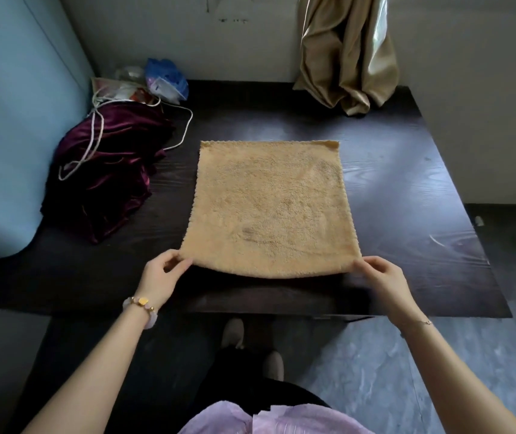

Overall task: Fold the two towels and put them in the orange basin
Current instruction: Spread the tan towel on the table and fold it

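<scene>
I see the dark wooden surface first, because it is the biggest thing here. The tan towel lies flat on it, right in the middle, and I will use this towel as my marker for where things are.

To the left of the towel sits a heap of dark purple velvet cloth with a white cord looped over it. Behind the towel, on the right, a gold curtain hangs down onto the surface. Behind it on the left is a blue plastic bag.

I cannot see the orange basin or a second towel anywhere.

My left hand pinches the near left corner of the towel. My right hand pinches the near right corner. Each grip is closed on the towel, and the near edge is lifted a little off the surface.

I think the first fold comes next. If one corner slips out of a pinch, the fold could go crooked. If I pull one side more than the other, the edges may not line up. The far edge could also slide along the smooth surface and bunch up.
</scene>
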Demonstrator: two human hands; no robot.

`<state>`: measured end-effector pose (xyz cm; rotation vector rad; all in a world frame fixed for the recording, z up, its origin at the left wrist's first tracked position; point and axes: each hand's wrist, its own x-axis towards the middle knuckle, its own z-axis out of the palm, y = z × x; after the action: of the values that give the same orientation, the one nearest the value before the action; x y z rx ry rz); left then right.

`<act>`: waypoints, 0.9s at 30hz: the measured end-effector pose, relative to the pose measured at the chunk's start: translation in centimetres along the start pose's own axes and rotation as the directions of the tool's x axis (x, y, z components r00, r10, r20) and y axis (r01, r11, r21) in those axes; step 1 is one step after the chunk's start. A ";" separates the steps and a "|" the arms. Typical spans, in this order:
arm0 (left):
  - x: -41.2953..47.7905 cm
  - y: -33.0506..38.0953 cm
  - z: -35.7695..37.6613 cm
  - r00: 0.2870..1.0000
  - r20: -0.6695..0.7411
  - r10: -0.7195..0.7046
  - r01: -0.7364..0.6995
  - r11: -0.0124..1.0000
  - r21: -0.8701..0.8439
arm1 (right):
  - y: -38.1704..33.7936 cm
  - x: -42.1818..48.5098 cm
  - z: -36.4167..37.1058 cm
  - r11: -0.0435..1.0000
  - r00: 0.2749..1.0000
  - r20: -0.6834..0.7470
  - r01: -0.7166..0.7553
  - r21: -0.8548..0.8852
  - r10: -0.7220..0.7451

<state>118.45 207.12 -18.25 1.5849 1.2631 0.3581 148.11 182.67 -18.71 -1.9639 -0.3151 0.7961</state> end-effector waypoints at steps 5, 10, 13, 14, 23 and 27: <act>-0.1 -1.4 -0.1 0.987 -0.091 -0.133 0.120 0.983 -0.136 | 0.5 0.9 -0.4 0.990 0.993 -0.067 -0.093 0.106 0.101; -0.9 -2.4 0.1 0.964 -0.146 -0.222 0.229 0.973 0.034 | 1.9 0.6 -0.3 0.982 0.981 -0.040 -0.190 -0.006 0.190; -1.8 -2.5 0.7 0.950 -0.226 -0.214 0.255 0.952 0.170 | 2.7 -0.4 -0.2 0.980 0.991 -0.038 -0.132 -0.149 0.128; -2.0 -2.5 0.8 0.954 -0.228 -0.193 0.240 0.949 0.203 | 2.7 -0.6 -0.2 0.977 0.993 -0.040 -0.114 -0.183 0.108; -3.0 -4.2 0.9 0.950 -0.277 -0.143 0.230 0.921 0.313 | 3.6 -1.6 -0.5 0.911 0.998 -0.066 -0.032 -0.412 0.005; -4.1 -4.3 1.3 0.949 -0.309 -0.062 0.174 0.921 0.350 | 4.1 -2.5 -0.3 0.842 0.992 -0.109 -0.001 -0.540 -0.069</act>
<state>115.42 202.62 -20.96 1.8077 1.7314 0.2932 145.99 179.08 -21.15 -2.5174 -0.5449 0.5942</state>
